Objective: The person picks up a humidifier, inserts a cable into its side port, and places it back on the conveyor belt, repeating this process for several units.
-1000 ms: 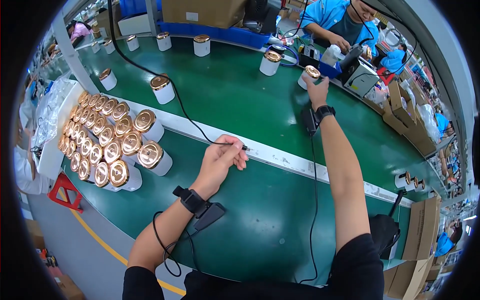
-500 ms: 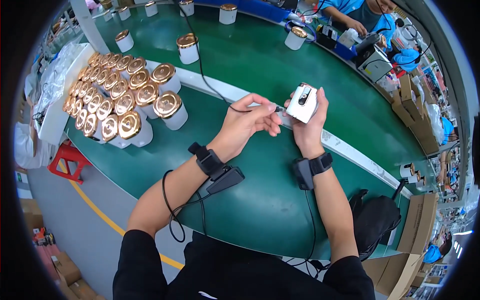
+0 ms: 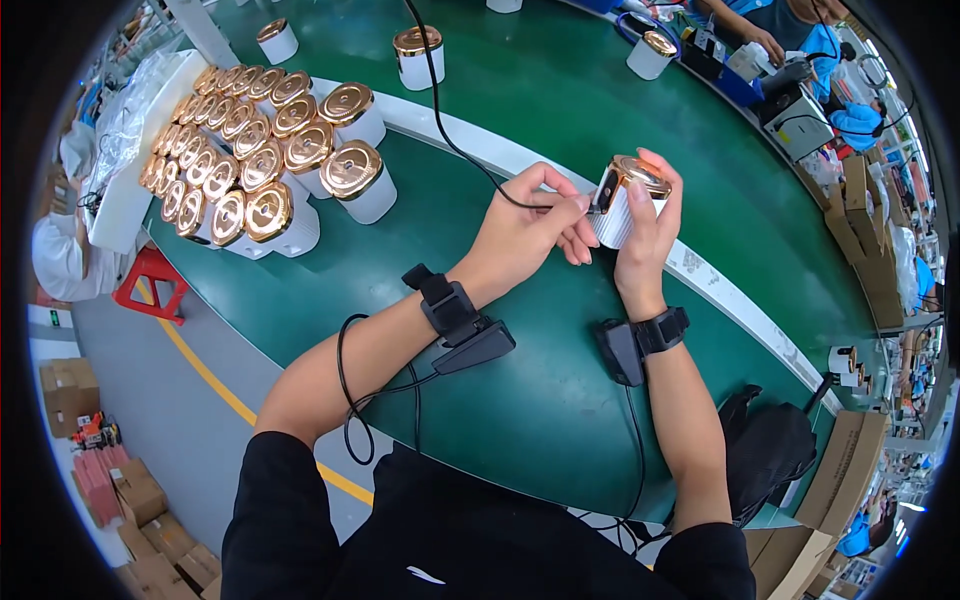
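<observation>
My right hand (image 3: 650, 225) is wrapped round a small white ribbed canister (image 3: 614, 222) with a shiny gold lid, holding it tilted above the table. A dark panel shows on the canister's left side. My left hand (image 3: 525, 230) pinches the end of a black cable (image 3: 450, 143) against that side, beside the dark panel. Fingers partly cover the plug, so I cannot tell whether it is fully in. Both wrists wear black straps with small wired boxes.
Several similar gold-lidded canisters (image 3: 268, 212) stand packed together on the green table (image 3: 480, 390) at the left. A white rail (image 3: 730, 290) crosses it; more canisters (image 3: 418, 62) stand beyond. A black bag (image 3: 770, 445) lies at the right. A co-worker's hand (image 3: 765, 45) shows far right.
The canister has been turned in my right hand, so its gold lid now shows on top. The cable end has come from beside the canister to its side. The whole view has shifted.
</observation>
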Demonstrator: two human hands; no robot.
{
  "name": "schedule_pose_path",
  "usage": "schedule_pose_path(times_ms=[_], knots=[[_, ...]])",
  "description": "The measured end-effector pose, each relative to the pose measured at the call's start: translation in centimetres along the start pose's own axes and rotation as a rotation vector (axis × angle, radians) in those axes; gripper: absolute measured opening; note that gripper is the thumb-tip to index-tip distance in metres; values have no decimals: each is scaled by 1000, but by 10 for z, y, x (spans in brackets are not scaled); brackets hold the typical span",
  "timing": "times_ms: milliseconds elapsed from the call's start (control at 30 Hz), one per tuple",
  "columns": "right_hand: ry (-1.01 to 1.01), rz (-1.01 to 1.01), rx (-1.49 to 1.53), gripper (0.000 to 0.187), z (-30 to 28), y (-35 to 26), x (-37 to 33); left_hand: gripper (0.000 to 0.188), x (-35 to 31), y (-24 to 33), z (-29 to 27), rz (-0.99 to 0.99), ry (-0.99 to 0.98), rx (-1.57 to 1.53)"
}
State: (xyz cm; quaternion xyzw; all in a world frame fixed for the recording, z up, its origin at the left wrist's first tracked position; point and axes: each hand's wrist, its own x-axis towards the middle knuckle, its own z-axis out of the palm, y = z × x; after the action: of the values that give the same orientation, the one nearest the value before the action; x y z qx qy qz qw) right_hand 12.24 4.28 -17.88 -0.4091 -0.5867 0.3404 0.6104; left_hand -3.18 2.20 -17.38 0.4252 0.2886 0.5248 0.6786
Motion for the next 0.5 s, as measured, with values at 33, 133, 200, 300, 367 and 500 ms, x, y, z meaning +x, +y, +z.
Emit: schedule_pose_path(times_ms=[33, 133, 200, 300, 367, 500], knots=[[-3, 7, 0, 43, 1, 0, 0, 11, 1, -1, -1, 2, 5, -13], [-18, -81, -67, 42, 2, 2, -3, 11, 3, -4, -4, 5, 19, -43], [-21, -68, -39, 43, 2, 5, -2, 11, 2, -6, -4, 15, 13, -68], [-23, -47, 18, 45, 2, 8, -2, 12, -1, -6, -6, 14, 13, -61], [-41, 25, 49, 46, 2, 7, -1, 12, -2, -5, -7, 5, 10, -18], [-55, -8, 17, 47, 4, 12, -6, 13, -2, -8, -9, -6, -8, -15]])
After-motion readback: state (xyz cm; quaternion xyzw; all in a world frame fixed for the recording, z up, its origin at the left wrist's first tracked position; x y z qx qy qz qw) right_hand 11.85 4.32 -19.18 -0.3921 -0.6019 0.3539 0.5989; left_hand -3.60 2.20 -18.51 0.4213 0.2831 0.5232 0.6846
